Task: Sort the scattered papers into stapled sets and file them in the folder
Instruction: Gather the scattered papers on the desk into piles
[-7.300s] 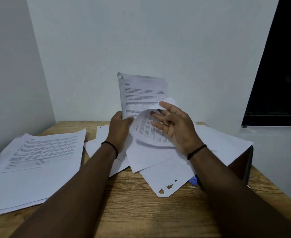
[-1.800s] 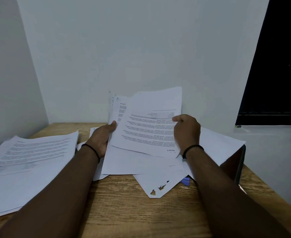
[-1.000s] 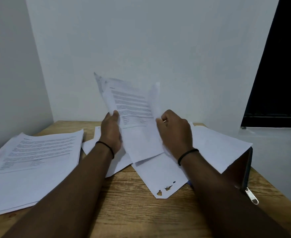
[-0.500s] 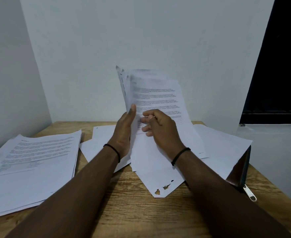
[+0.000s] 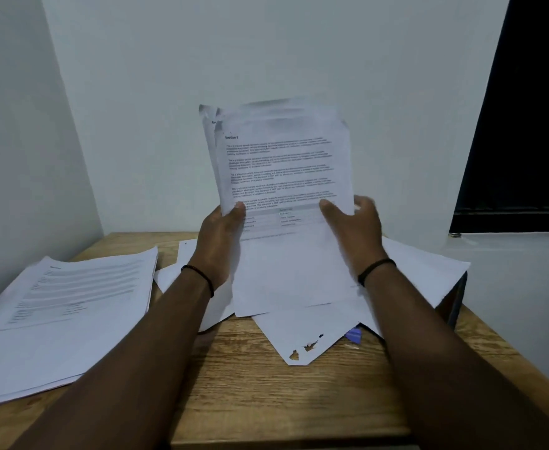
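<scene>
Head view of a wooden tabletop (image 5: 266,391) set in a corner between pale walls. Both hands held one sheaf of printed sheets (image 5: 283,164) upright above the middle of the tabletop, printed side toward the camera; the heading on the front sheet read "Section 5", with paragraphs and a small table below, and the edges of further sheets showed behind its upper left corner. The left hand (image 5: 218,241) gripped the sheaf at its left edge, thumb on the front sheet and fingers hidden behind it. The right hand (image 5: 354,232) gripped the right edge in the same manner, thumb pressed on the front and fingers curled round the back. Each grip was thus closed on the sheaf. A dark band (image 5: 201,280) circled the left wrist and another (image 5: 375,269) the right. Under the sheaf lay loose blank sheets (image 5: 422,274), overlapping and spread toward the right edge of the tabletop; the nearest one (image 5: 302,336) had small holes torn near its corner. A blue scrap (image 5: 353,336) showed from beneath them. A separate stack of printed pages (image 5: 72,303) lay flat on the left, well apart from the hands. A dark upright edge (image 5: 455,303), possibly the folder, stood at the right under the loose sheets; its identity could not be told. A dark window (image 5: 526,125) occupied the upper right.
</scene>
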